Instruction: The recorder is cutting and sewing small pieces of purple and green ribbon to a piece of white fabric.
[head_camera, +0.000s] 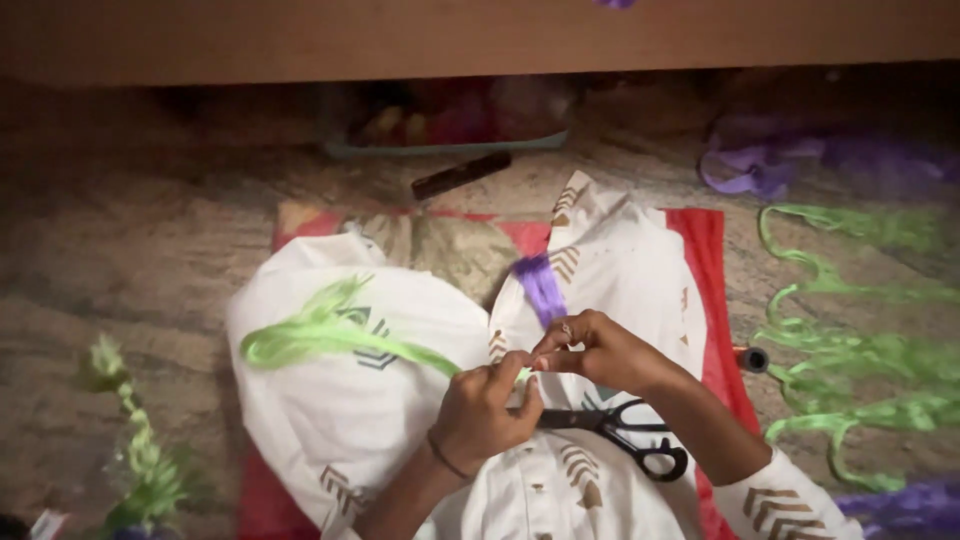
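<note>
My left hand (487, 408) pinches one end of a bright green ribbon strip (330, 335) that trails off to the left across my white patterned garment (340, 420). My right hand (600, 352) meets it fingertip to fingertip, gripping the same green strip where it ends. A purple strip (541, 285) lies on the cloth just above my right hand. Black-handled scissors (625, 432) rest on my lap directly under both hands, untouched.
Long curly green strips (850, 360) lie on the stone floor at the right, purple ones (770, 165) beyond them. A small dark spool (752, 359) sits by the red mat (715, 300). A green braided piece (135, 450) lies at the left. A dark comb (460, 174) lies ahead.
</note>
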